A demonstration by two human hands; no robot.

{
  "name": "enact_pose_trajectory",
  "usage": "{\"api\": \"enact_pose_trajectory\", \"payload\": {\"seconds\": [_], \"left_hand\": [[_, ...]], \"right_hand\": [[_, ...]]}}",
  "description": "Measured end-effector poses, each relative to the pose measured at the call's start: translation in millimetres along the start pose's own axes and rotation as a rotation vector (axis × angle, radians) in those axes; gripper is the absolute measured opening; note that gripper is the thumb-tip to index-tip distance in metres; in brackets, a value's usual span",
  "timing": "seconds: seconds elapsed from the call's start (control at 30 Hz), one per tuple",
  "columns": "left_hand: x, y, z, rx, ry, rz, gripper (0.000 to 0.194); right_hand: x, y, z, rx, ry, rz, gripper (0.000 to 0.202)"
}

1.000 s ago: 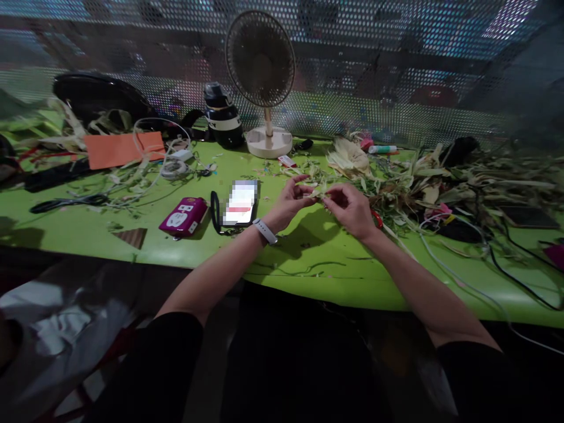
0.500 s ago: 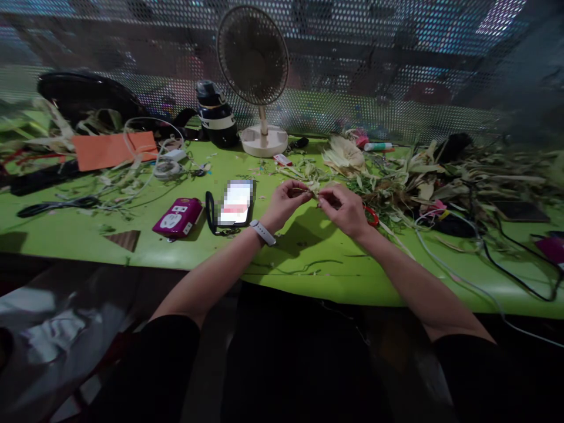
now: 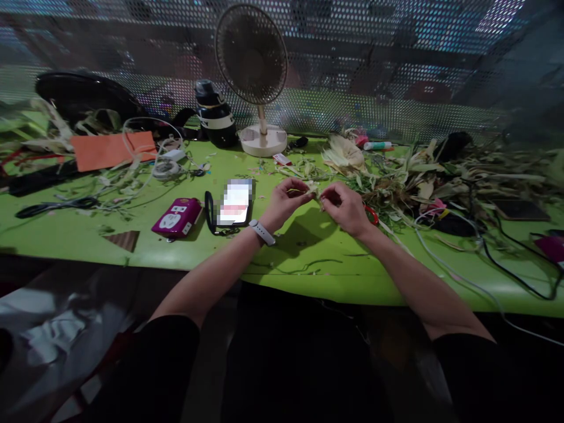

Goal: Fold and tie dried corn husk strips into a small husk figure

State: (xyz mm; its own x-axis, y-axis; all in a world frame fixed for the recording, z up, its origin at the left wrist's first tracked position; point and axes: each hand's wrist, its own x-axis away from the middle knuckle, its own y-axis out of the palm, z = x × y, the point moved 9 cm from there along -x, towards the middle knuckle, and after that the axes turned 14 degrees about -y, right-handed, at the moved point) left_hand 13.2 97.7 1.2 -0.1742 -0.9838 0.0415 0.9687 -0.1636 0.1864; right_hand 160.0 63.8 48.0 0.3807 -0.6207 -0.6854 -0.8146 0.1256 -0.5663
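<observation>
My left hand (image 3: 288,202), with a pale watch band at the wrist, pinches a small pale yellow-green scrap of plant (image 3: 312,187) between thumb and fingertips. Just to its right is my right hand (image 3: 346,207), thumb and fingers closed at the scrap's edge; what exactly sits in that pinch is too small to make out. Both hands are raised a little over the green table (image 3: 317,288), casting a shadow on it. Behind them lie leafy bits and a bundle of pale dry husks (image 3: 343,154). A red scissor-like loop (image 3: 371,215) shows beside my right hand.
Left of my hands lie a phone (image 3: 235,202) and a purple socket box (image 3: 177,217). A fan (image 3: 263,140) and a dark bottle (image 3: 215,117) stand at the back. Heaped dry plants (image 3: 423,176) and a white cable (image 3: 462,282) are on the right.
My right hand has drawn slightly right, widening the small gap between the fingertips. My left hand stays nearly in place with the scrap.
</observation>
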Motion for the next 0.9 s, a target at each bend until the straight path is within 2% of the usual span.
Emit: {"api": "enact_pose_trajectory", "payload": {"seconds": [0.17, 0.37, 0.53, 0.63, 0.8, 0.9], "left_hand": [[1, 3.3, -1, -0.011, -0.025, -0.025, 0.033], [-1, -3.8, -6, 0.067, -0.093, 0.013, 0.032], [-2, -2.6, -5, 0.020, -0.069, 0.001, 0.035], [-2, -2.1, -5, -0.007, -0.049, 0.006, 0.035], [-1, 0.6, -1, -0.028, -0.007, -0.025, 0.031], [1, 0.4, 1, -0.061, 0.019, -0.019, 0.028]], "right_hand": [[-2, -1, -4, 0.040, -0.056, -0.026, 0.007], [0, 5, -3, 0.067, -0.101, -0.057, 0.008], [0, 3, -3, 0.077, -0.113, -0.041, 0.009], [-1, -1, 1, 0.036, -0.067, -0.009, 0.009], [2, 1, 16, -0.160, 0.115, 0.019, 0.013], [2, -1, 14, -0.124, 0.095, 0.025, 0.012]]}}
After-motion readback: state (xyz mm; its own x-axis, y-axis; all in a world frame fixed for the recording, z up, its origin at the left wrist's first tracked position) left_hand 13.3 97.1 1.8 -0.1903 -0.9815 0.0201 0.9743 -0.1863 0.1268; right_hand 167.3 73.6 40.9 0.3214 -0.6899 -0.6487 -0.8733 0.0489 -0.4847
